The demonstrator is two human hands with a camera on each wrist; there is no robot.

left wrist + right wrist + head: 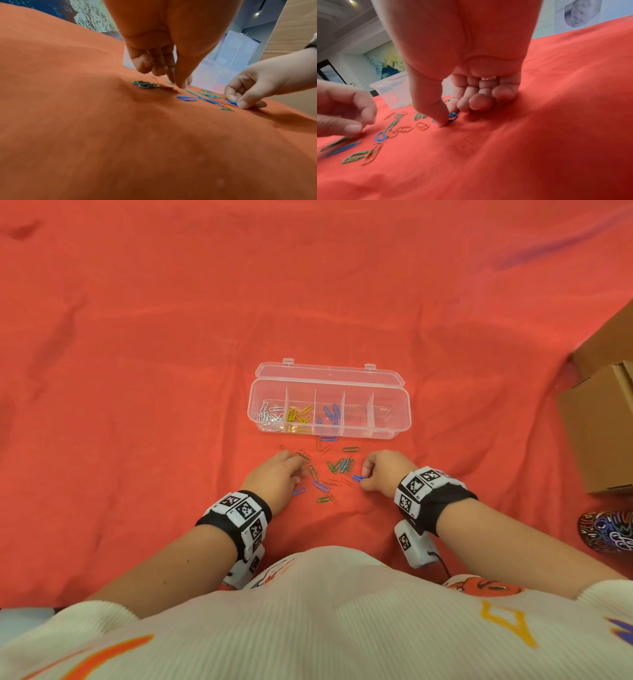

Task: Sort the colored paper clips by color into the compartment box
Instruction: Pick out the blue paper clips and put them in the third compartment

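Pinched between the thumb and curled fingers of the right hand is a blue paper clip, which is pressed against the red cloth at the fingertips; in the right wrist view the thumb tip is seen planted on the cloth with the blue loop just behind it. Across from that pinch, the left hand is lowered with its fingers curled and its fingertips set down on a green paper clip, though whether that clip is actually gripped cannot be told. Beyond both hands, on the far side of the pinch, a clear compartment box is laid open with its lid folded back; white clips are held in its leftmost compartment, yellow clips in the next, and blue clips in the third, the remaining compartments lying further right. Between the two hands, just left of the pinch, a scatter of loose clips in green, blue and red is spread over the cloth, with one blue clip lying right against the box's near wall. Well to the right of the pinch, cardboard boxes are seen at the edge of the cloth.
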